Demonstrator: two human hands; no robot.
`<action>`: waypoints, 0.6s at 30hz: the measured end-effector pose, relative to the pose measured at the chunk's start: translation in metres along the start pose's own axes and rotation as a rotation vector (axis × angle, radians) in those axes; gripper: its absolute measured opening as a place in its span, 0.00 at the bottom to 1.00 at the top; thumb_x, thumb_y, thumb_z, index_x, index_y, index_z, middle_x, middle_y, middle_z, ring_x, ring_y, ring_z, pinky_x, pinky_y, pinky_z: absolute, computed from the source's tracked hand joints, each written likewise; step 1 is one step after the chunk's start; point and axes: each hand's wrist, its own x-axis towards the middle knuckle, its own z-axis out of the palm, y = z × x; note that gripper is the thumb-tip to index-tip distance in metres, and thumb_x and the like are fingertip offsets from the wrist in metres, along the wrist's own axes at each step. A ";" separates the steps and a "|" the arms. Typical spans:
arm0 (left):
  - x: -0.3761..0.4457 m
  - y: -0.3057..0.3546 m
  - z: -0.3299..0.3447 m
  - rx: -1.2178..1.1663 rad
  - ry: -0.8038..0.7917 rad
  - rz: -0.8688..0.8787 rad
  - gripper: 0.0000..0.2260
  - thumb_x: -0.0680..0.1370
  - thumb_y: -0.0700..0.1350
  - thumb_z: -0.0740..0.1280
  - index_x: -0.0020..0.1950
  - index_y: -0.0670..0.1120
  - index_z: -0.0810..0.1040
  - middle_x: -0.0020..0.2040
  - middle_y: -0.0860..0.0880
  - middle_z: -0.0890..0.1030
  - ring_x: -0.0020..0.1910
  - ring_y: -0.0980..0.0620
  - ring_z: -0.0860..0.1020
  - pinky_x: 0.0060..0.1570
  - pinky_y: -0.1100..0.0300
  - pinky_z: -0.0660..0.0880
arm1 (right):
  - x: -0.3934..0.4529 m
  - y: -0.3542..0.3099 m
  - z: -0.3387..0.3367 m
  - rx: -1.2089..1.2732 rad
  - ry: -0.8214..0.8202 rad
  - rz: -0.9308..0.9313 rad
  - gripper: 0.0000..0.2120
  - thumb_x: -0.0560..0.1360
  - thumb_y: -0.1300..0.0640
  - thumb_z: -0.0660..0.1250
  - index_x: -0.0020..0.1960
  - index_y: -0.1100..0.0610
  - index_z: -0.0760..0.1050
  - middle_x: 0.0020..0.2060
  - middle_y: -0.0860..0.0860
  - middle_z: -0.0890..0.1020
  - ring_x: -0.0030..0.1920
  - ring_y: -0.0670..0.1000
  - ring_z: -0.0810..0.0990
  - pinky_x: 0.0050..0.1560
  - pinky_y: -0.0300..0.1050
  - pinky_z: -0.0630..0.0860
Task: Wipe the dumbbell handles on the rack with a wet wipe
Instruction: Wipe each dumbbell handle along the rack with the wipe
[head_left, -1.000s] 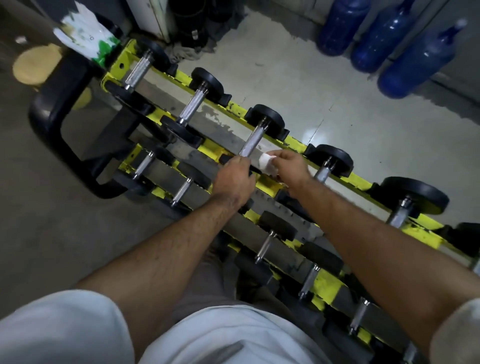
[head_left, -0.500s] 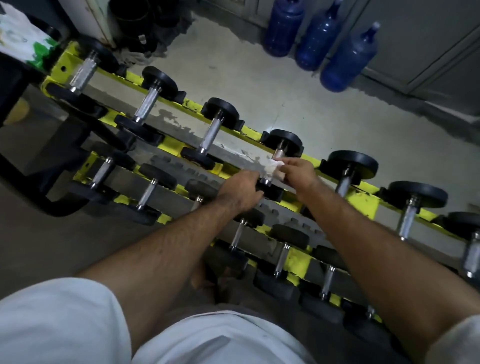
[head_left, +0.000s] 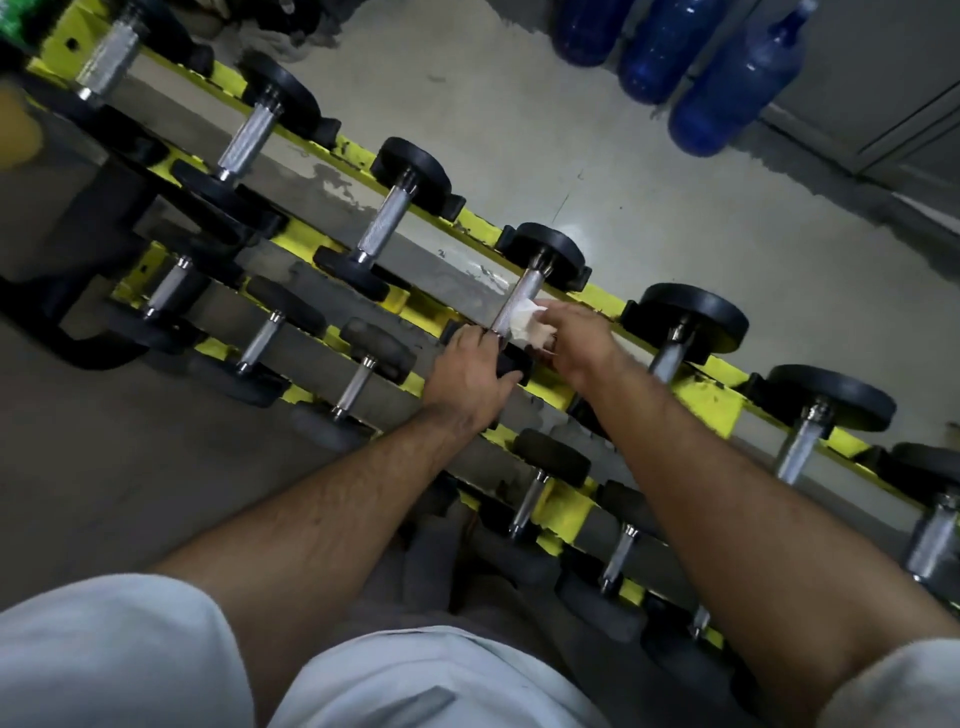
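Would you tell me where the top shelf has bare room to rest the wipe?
Bare grey strips of the top shelf lie between neighbouring dumbbell handles, widest left of the wiped handle. It is crowded where the left hand, right hand and wipe meet.

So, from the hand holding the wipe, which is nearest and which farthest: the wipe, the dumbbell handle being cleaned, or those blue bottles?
Measured from the right hand in the head view:
1. Wet wipe: pinched in its fingers.
2. Dumbbell handle: just left of the hand, with the wipe pressed against it.
3. Blue bottles: far off, on the floor behind the rack.
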 end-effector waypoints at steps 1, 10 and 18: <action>0.000 0.002 0.004 0.003 0.023 -0.010 0.21 0.78 0.58 0.67 0.63 0.44 0.73 0.62 0.45 0.73 0.63 0.47 0.72 0.60 0.53 0.75 | 0.005 0.000 -0.003 -0.006 -0.014 0.003 0.09 0.78 0.68 0.65 0.46 0.57 0.80 0.45 0.56 0.82 0.40 0.53 0.80 0.34 0.43 0.78; 0.000 0.014 0.029 -0.030 0.146 -0.087 0.23 0.76 0.53 0.72 0.62 0.38 0.75 0.67 0.39 0.73 0.69 0.42 0.70 0.65 0.52 0.70 | 0.042 0.009 -0.021 -0.592 0.032 -0.633 0.07 0.79 0.60 0.66 0.51 0.50 0.81 0.44 0.43 0.84 0.44 0.44 0.81 0.45 0.42 0.79; 0.005 -0.004 0.032 -0.091 0.179 -0.084 0.25 0.74 0.61 0.65 0.58 0.41 0.76 0.61 0.44 0.75 0.66 0.44 0.74 0.58 0.50 0.77 | 0.088 0.013 -0.029 -0.987 -0.057 -1.343 0.16 0.80 0.62 0.59 0.62 0.60 0.81 0.65 0.55 0.80 0.69 0.55 0.76 0.70 0.47 0.71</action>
